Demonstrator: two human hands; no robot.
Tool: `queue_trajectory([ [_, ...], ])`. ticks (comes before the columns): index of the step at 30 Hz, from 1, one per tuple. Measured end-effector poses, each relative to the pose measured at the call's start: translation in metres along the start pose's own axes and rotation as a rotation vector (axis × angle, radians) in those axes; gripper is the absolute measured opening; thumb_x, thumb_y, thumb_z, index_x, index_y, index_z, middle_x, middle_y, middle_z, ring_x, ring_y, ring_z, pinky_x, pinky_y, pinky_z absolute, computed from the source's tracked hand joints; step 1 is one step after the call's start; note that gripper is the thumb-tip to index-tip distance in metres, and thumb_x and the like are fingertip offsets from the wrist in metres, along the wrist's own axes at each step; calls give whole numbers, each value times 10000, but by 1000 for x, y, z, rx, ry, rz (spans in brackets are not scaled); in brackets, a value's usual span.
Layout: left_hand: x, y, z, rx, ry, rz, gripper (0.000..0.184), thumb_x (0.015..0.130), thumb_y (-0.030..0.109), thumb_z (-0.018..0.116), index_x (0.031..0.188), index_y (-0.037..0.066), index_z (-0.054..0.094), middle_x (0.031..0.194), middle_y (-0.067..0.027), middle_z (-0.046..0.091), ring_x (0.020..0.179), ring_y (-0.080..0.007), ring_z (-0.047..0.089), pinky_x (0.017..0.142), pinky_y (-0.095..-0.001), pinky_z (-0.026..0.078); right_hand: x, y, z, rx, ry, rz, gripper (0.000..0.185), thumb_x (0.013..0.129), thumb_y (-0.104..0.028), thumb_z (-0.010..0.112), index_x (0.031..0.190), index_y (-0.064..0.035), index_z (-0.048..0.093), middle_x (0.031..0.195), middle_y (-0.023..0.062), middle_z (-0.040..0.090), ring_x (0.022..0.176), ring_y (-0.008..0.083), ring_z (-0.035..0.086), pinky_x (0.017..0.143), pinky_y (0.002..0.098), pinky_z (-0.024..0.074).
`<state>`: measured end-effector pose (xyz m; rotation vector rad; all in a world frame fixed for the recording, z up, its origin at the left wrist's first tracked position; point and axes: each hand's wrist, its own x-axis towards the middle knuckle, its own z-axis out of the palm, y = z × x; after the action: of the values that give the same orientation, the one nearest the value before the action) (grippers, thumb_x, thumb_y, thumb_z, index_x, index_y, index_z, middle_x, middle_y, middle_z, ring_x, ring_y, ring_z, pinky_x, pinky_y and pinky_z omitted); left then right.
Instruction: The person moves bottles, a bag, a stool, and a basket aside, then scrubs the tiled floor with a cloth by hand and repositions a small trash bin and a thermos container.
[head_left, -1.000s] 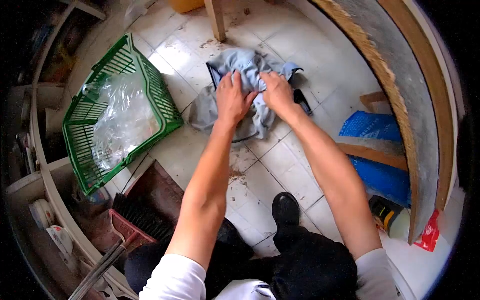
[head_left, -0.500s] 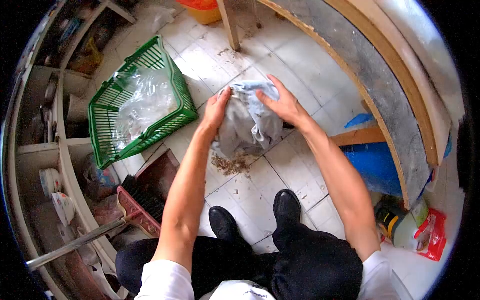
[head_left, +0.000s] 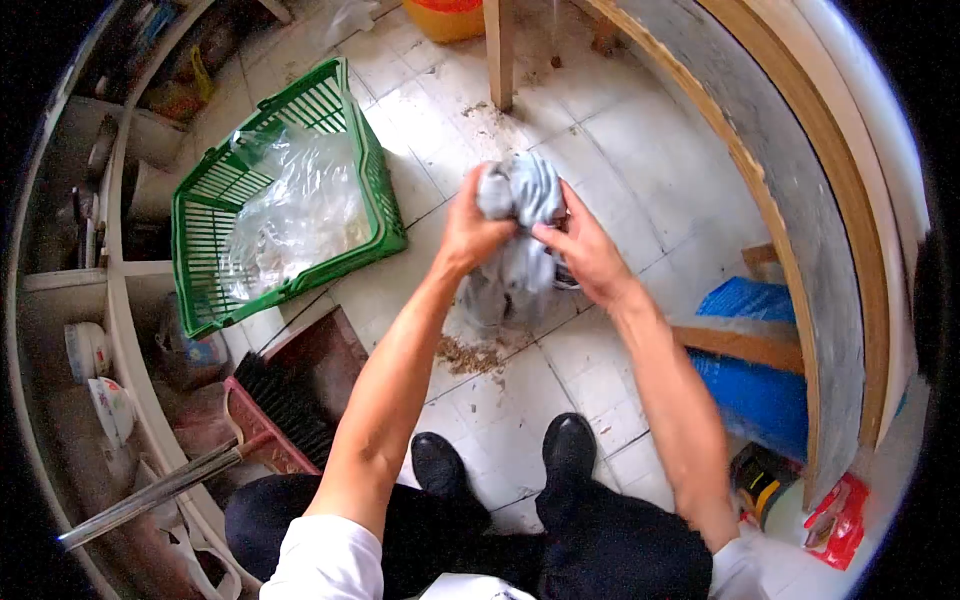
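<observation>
Pinching bunched cloth point(head_left: 537, 188) at twelve o'clock, left hand point(head_left: 470, 228) at its nine, right hand point(head_left: 592, 255) at its four; likely soft, light, limp, best gripped by gathered folds.

Glossy clear plastic bags point(head_left: 300, 215), matt grey cloth point(head_left: 520, 265).

Fisheye-bowed edges, black corners | glare on floor tiles point(head_left: 409, 116) | slight motion blur, centre | grainy shadows left
</observation>
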<state>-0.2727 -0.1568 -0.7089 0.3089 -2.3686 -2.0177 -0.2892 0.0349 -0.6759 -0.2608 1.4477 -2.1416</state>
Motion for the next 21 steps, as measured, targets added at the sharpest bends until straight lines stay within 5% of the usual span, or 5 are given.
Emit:
queue_trajectory([
  [2, 42, -16, -19, 185, 335, 186, 691, 692, -12, 768, 1337, 37, 524, 1157, -140, 681, 1095, -229, 652, 946, -336, 532, -8, 34, -13, -403, 263, 3, 835, 890, -197, 746, 1553, -6, 275, 1476, 172, 473, 1356, 241, 459, 1081, 447, 421],
  [5, 91, 36, -46, 316, 591, 196, 643, 709, -36, 682, 1334, 55, 563, 1143, -173, 708, 984, -316, 704, 897, -393, 567, -43, 22, -10, -464, 149, 50, 696, 890, -160, 743, 1494, -60, 410, 1449, 129, 510, 1351, 238, 481, 1038, 409, 476],
  [12, 210, -33, -19, 997, 404, -169, 664, 740, 238, 739, 1372, 287, 540, 1449, -166, 472, 1295, -505, 472, 1061, -735, 286, -135, 25, -19, -451, 92, 403, 400, 933, -80, 673, 1314, -11, 571, 1269, 103, 631, 1196, 202, 606, 945, 332, 529],
  [18, 163, -45, -18, 1126, 174, 88, 469, 757, 149, 693, 1220, 212, 651, 1212, -173, 611, 1071, -377, 634, 910, -495, 517, -142, 33, -24, -295, 238, 463, 227, 965, -23, 612, 1187, 25, 615, 1118, 89, 686, 1070, 147, 648, 908, 290, 524],
  [21, 92, -51, -15, 1114, -168, 456, 558, 733, 85, 698, 1278, 176, 621, 1165, -189, 634, 1021, -371, 660, 848, -451, 549, -106, 41, -22, -403, 243, 203, 281, 967, -38, 626, 1239, 17, 584, 1146, 85, 665, 1028, 146, 620, 855, 292, 529],
])
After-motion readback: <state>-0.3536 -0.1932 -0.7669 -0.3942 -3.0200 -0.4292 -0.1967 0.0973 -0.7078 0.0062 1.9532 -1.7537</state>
